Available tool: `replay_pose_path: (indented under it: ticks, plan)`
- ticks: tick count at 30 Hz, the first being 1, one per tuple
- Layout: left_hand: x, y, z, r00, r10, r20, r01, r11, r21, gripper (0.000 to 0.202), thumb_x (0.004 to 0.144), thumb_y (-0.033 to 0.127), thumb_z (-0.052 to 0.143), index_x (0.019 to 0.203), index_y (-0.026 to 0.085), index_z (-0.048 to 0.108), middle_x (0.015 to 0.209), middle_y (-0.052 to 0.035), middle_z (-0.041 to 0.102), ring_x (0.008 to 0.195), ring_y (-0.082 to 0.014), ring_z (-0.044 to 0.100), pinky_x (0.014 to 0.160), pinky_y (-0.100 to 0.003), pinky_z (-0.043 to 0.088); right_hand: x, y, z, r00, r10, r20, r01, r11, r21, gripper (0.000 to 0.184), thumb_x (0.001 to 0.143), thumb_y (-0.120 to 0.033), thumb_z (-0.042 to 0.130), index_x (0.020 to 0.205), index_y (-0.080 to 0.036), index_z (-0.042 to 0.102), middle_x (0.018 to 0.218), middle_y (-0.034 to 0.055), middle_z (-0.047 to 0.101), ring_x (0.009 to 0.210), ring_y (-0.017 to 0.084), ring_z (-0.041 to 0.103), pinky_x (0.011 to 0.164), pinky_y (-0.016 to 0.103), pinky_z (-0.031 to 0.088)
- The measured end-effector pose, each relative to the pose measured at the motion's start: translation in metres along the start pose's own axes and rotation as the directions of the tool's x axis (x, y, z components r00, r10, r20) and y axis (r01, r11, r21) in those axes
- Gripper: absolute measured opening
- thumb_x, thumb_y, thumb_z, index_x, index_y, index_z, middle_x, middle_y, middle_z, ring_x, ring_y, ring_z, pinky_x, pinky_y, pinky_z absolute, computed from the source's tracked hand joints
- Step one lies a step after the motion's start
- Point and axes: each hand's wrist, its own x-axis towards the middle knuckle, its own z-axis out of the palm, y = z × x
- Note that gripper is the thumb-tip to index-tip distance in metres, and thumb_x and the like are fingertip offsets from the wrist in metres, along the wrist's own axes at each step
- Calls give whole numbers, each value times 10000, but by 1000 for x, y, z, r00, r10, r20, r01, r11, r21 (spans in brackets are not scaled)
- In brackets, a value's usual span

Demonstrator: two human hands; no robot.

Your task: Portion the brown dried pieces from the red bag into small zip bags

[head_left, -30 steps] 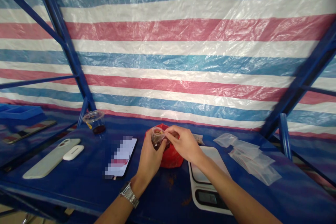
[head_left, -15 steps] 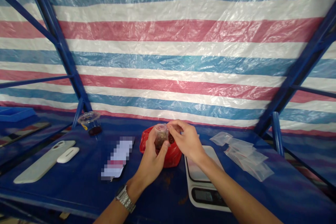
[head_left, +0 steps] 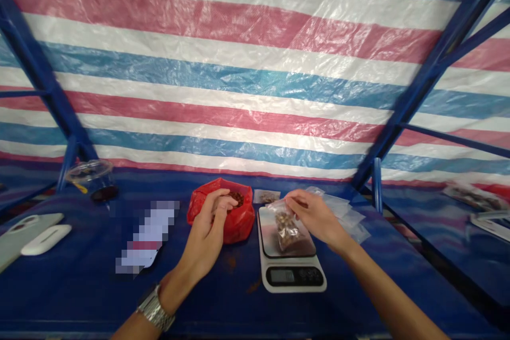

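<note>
On the metal plate of a white kitchen scale [head_left: 266, 270] sits a clear zip bag [head_left: 287, 229] partly filled with brown dried pieces. My right hand [head_left: 314, 215] pinches the bag's top edge, so the bag leans toward it. My left hand [head_left: 209, 223], with a metal watch at the wrist, is over the left side of an open red plastic bag [head_left: 239, 228]. Its fingers are loosely bent, thumb apart, and nothing shows in them. Dark brown pieces [head_left: 238, 198] lie inside the red bag. The scale's display is too blurred to read.
Behind the scale lies a small filled zip bag [head_left: 266, 196]. Flat clear bags [head_left: 350, 218] are spread to the right. Leftward are a phone with a blurred screen [head_left: 149, 239], a white earbud case [head_left: 47, 239], a grey phone [head_left: 24, 231] and a clear cup [head_left: 95, 180] with dark liquid.
The filled zip bag has gone from between both hands above the red bag to the scale on the right, in my right hand. My left hand has let go of it. The view has turned right.
</note>
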Motion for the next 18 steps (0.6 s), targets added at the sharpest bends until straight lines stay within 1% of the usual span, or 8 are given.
replay_pose_path:
  ticks: [3,5,6,9,11,15,18]
  plan:
    - [2,0,2,1000,-5,-22,6,1000,22,373,1037,501,404,1270,236,527,1082,-50,693,1002,-179,638,973,-359,475,-5,25,-3,1000,23,6,-22,982,-189,244,918,-330,530,876,-192,727,890,68,765,835,238,700,794,366,514]
    - [2,1,5,1000,-12,-20,12,999,35,367,1037,501,403,1252,234,533,1064,-44,687,978,-176,634,958,-350,472,-5,34,-4,1000,-4,-26,-3,958,-287,267,932,-334,520,944,-202,753,993,81,782,925,263,710,868,400,510]
    - [3,2,6,1000,-16,-13,16,999,44,366,1036,502,402,1240,231,540,1056,-42,685,970,-175,633,951,-347,472,-5,37,-5,999,-19,-51,2,951,-311,283,941,-347,517,981,-206,759,1032,86,782,959,270,710,895,411,509]
    - [2,4,8,999,-29,13,28,996,84,370,1036,498,397,1202,219,574,1048,-43,687,963,-176,635,944,-341,470,-5,41,-11,989,-34,-145,-10,956,-295,322,958,-368,495,1051,-211,761,1108,92,777,1020,273,707,935,419,513]
    - [2,4,9,999,-33,26,30,993,111,370,1037,486,394,1186,214,594,1037,-43,689,966,-178,640,944,-337,471,-6,44,-16,980,-35,-195,-21,960,-279,326,960,-362,483,1051,-218,761,1119,87,775,1031,270,706,937,420,518]
    - [3,4,8,999,-17,36,12,990,140,339,1033,448,406,1145,212,623,986,-30,687,963,-175,650,949,-321,473,-9,48,-20,972,-46,-230,-17,964,-266,319,966,-368,481,1034,-230,760,1125,79,772,1052,269,699,943,422,517]
    - [3,4,9,999,-5,52,-2,989,145,301,1027,415,425,1110,217,636,934,-15,681,908,-162,653,900,-296,488,-11,50,-20,967,-53,-251,-12,967,-253,314,969,-386,495,1032,-229,760,1120,78,770,1058,270,695,942,419,517]
